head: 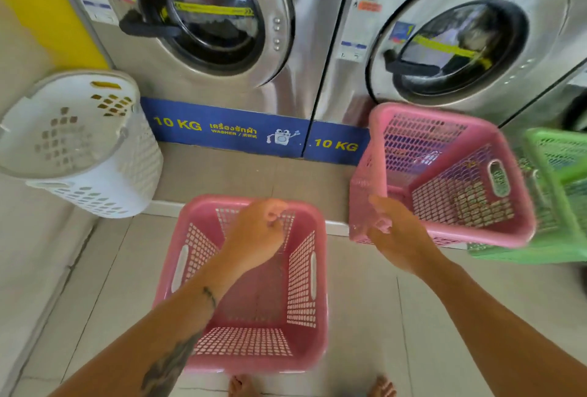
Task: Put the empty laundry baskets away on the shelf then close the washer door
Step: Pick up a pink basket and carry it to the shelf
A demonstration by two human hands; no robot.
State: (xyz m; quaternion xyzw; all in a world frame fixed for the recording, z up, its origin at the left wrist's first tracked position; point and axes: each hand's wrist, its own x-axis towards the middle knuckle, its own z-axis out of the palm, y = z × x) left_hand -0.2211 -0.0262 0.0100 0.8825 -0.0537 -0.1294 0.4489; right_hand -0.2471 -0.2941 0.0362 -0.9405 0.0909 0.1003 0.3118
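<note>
An empty pink basket (247, 349) stands on the floor in front of me. My left hand (257, 234) hovers over its far rim, fingers loosely curled, holding nothing. My right hand (390, 231) grips the near corner of a second pink basket (451, 174), which is tilted and lifted off the floor at the right. A green basket (559, 193) sits beside it at the far right edge. A white round basket (79, 145) leans at the left. Two steel washers face me, the left door (203, 12) and the right door (457, 47), both appearing shut.
A blue "10 KG" strip (228, 129) runs along the washers' base. A yellow wall panel (41, 5) rises at the far left. My bare feet (241, 387) show at the bottom on the tiled floor. No shelf is in view.
</note>
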